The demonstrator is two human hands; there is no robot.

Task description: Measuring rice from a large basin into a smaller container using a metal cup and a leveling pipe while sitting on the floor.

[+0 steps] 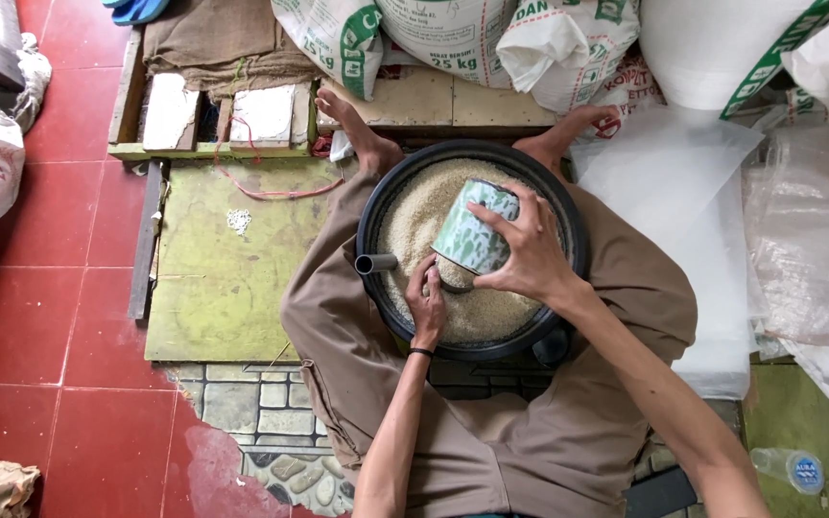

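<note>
A round black basin [373,206] full of pale grain [413,213] rests between my knees. My right hand [530,251] grips a green-and-white patterned tin can [473,228], tilted with its mouth down in the grain. My left hand [427,299] lies on the grain right beside the can's mouth, fingers curled against it. A short grey tube [374,263] sticks out from the basin's left rim. My bare feet [357,125] rest beyond the basin.
Large white sacks [453,38] are piled at the top. Clear plastic bags [712,192] lie at the right. A green board [223,259] with a small spill of grain [238,221] lies left of me on red tiles. A plastic bottle [791,468] lies at lower right.
</note>
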